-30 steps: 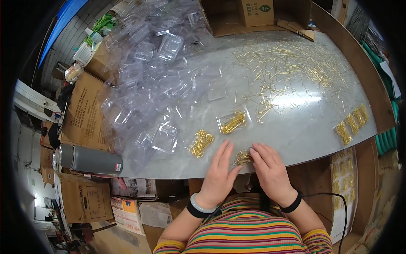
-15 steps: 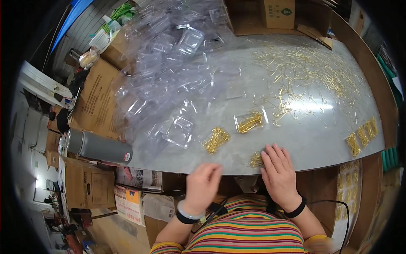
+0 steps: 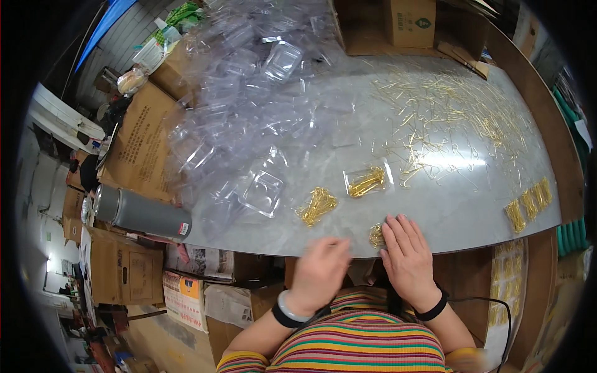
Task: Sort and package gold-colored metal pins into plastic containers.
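At the table's front edge my right hand [image 3: 407, 258] lies flat with its fingers stretched out. Its fingertips rest beside a small bunch of gold wire pins or hooks [image 3: 376, 235], partly touching it. To its left, my left hand [image 3: 320, 273] is raised at the edge, its fingers blurred by motion; whether anything is in them does not show. A loose bundle of gold pins [image 3: 318, 206] lies further left. Behind the two hands, a clear plastic tray [image 3: 390, 176] holds another bundle of gold pins [image 3: 367, 182].
Clear plastic blister packs [image 3: 249, 105] are heaped on the left. Gold pins [image 3: 460, 118] lie scattered at the far right, with several bundles [image 3: 527, 202] near the right edge. A grey bottle [image 3: 146, 212] lies at the left edge; an open cardboard box [image 3: 367, 37] stands at the back.
My left hand has moved right, toward the right hand and the small bunch of gold pins. The right hand stays almost where it was; the view has shifted slightly.
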The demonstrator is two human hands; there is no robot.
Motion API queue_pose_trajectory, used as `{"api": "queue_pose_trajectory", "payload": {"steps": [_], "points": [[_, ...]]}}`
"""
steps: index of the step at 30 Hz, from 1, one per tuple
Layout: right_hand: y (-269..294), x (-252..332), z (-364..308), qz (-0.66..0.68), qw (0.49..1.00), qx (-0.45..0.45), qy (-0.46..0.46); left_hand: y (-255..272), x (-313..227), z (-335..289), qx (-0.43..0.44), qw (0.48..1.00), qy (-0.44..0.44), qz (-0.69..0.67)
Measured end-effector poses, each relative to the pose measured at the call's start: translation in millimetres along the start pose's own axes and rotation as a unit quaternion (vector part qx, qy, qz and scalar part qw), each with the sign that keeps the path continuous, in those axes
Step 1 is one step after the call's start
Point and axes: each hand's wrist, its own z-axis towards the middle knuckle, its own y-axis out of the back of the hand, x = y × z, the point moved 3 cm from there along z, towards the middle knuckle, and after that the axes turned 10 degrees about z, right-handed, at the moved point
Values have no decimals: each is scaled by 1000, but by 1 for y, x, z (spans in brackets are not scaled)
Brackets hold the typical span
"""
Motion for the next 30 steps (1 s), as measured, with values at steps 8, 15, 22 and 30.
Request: {"api": "queue_pose_trajectory", "payload": {"steps": [8, 15, 22, 30], "points": [[8, 3, -6, -9, 1000, 14, -20, 24, 81, -4, 14, 864, 441, -243], [4, 2, -11, -30, 998, 42, -24, 10, 85, 8, 35, 838, 435, -328], [0, 1, -12, -49, 997, 46, -32, 22, 52, -27, 95, 745, 413, -516], [1, 4, -11, -39, 997, 55, -23, -22, 26, -75, 301, 629, 418, -583]]}}
